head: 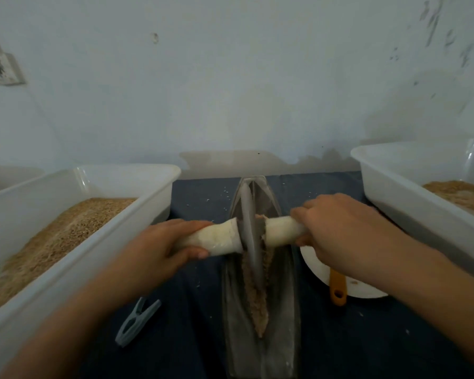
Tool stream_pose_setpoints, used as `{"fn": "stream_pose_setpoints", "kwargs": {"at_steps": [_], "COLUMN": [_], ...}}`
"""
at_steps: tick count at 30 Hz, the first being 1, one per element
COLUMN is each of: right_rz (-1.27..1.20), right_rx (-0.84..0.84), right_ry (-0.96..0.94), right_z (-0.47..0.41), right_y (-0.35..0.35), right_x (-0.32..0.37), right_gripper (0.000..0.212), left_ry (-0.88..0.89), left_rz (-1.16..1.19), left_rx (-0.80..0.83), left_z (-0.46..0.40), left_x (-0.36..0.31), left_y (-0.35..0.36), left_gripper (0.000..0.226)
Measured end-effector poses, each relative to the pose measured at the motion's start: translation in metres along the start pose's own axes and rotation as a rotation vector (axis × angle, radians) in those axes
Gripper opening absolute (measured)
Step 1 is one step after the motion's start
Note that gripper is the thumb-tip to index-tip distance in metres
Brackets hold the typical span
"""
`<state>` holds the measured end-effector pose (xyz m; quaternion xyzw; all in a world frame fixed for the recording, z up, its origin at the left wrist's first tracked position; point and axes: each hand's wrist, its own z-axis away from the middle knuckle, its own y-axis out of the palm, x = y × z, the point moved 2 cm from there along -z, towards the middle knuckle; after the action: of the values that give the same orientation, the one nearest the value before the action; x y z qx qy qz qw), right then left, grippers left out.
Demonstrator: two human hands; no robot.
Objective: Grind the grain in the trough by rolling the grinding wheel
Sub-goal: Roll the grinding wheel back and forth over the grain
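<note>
Gripping axle [282, 231] w/ both hands, wheel [248, 228] mid-trough [282, 310], tubs flanking.

A narrow, boat-shaped metal trough [260, 310] is laid lengthwise on dark cloth. Brownish ground grain [257, 302] is heaped along its groove, where the thin grey grinding wheel [249, 222] is stood upright (pale axle handles on 2 sides).
</note>
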<state>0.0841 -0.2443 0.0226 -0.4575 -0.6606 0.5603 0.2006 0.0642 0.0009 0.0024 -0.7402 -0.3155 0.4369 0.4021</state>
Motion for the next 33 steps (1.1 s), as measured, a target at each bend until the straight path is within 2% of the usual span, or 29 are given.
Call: {"fn": "stream_pose_setpoints", "kwargs": {"at_steps": [3, 5, 7, 10, 12, 14, 16, 19, 22, 25, 27, 30, 33], "right_rz": [-0.003, -0.005, 0.001, -0.002, -0.047, -0.063, -0.071, -0.049, -0.001, 0.019, 0.024, 0.030, -0.055], "right_rx": [-0.066, -0.051, -0.005, 0.074, 0.132, 0.159, 0.145, 0.062, -0.044, -0.065, -0.021, 0.072, 0.163], "right_ry": [0.062, 0.059, 0.011, -0.059, -0.064, -0.068, -0.053, -0.008, 0.048, 0.062, 0.021, -0.063, -0.081], "right_z": [-0.007, -0.008, -0.004, 0.006, 0.015, 0.019, 0.017, 0.007, -0.004, -0.008, -0.006, 0.003, 0.017], "right_y": [0.013, 0.013, 0.007, -0.011, -0.023, -0.031, -0.029, -0.013, 0.007, 0.013, 0.008, -0.010, -0.029], "right_x": [-0.006, -0.007, -0.003, 0.002, 0.005, 0.006, 0.004, 0.000, -0.003, -0.005, -0.004, 0.001, 0.006], "right_gripper": [0.037, 0.036, 0.029, 0.020, 0.022, 0.027, 0.029, 0.025, 0.033, 0.038, 0.033, 0.021, 0.024], "left_ry": [0.057, 0.077, 0.061, 0.019, 0.026, 0.042, 0.037, 0.029, 0.042, 0.075, 0.059, 0.030, 0.056], "left_rz": [-0.224, -0.214, -0.077, 0.169, 0.247, 0.276, 0.227, 0.088, -0.099, -0.137, -0.038, 0.158, 0.252], "left_rx": [-0.182, -0.184, -0.087, 0.150, 0.312, 0.382, 0.326, 0.079, -0.104, -0.147, -0.078, 0.150, 0.344], "left_z": [-0.007, -0.008, -0.007, 0.002, 0.008, 0.010, 0.009, 0.002, -0.005, -0.008, -0.007, 0.002, 0.012], "left_x": [-0.002, -0.001, 0.002, 0.007, 0.006, 0.005, 0.004, 0.003, 0.002, 0.003, 0.003, 0.006, 0.004], "left_y": [0.014, 0.013, 0.006, -0.009, -0.017, -0.021, -0.019, -0.008, 0.009, 0.014, 0.007, -0.008, -0.021], "left_gripper": [0.048, 0.049, 0.047, 0.039, 0.047, 0.049, 0.042, 0.039, 0.045, 0.049, 0.045, 0.039, 0.047]}}
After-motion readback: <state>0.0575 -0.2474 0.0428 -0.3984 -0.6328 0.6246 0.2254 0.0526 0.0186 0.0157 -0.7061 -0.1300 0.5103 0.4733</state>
